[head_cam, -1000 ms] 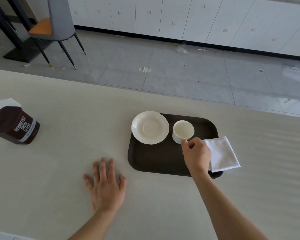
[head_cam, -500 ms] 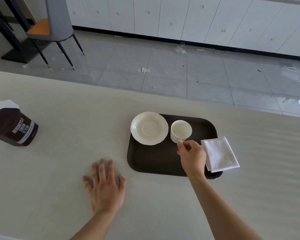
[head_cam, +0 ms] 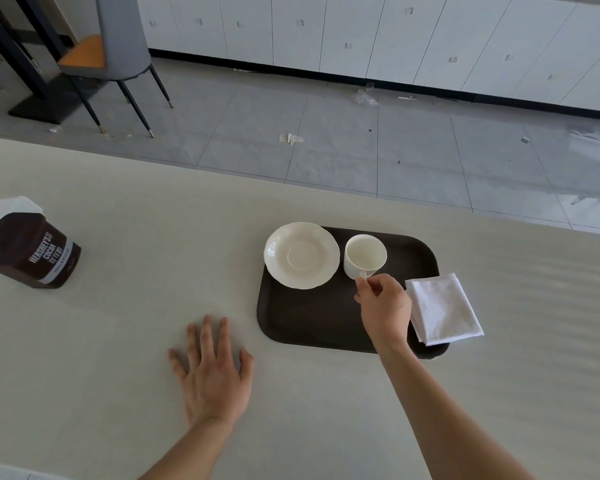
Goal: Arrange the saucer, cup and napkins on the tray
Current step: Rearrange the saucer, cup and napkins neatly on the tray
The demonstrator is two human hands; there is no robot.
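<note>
Head view: your right hand point(head_cam: 383, 304) pinches the cup point(head_cam: 364, 256) handle on the tray point(head_cam: 302, 320); lift straight, set it centred on the saucer point(head_cam: 301, 255) at nine o'clock. Left hand point(head_cam: 213, 370) lies flat, fingers open, on the tabletop point(head_cam: 118, 341).

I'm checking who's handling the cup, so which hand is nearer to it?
Right. The right hand pinches the cup at its handle; the left hand lies flat on the table, off the tray.

The tray point(head_cam: 309, 327) lies on the desk point(head_cam: 118, 341). On it, the saucer point(head_cam: 301, 255) sits at the far left corner, overhanging the rim, with the cup point(head_cam: 364, 255) just beside it on the right. The napkins point(head_cam: 442, 308) overlap the tray's right rim. A cocoa container point(head_cam: 32, 251) lies well apart at the left
</note>
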